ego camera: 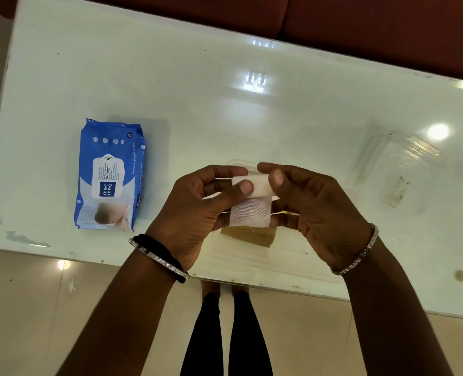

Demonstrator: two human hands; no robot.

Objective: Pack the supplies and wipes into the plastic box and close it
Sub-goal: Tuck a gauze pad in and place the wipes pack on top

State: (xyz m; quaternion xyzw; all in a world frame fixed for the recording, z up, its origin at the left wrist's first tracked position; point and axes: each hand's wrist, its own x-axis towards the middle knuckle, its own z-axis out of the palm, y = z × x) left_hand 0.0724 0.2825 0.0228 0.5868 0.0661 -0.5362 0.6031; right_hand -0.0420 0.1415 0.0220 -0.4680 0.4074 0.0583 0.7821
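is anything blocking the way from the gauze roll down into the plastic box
Nothing visible does. Both hands hold the gauze roll directly over the open plastic box; only a brown packet lies inside. The lid sits off to the right.

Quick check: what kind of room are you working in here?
Probably a home living room: a low glass table on a tiled floor, a red-brown sofa behind it, and a baby wipes pack lying out.
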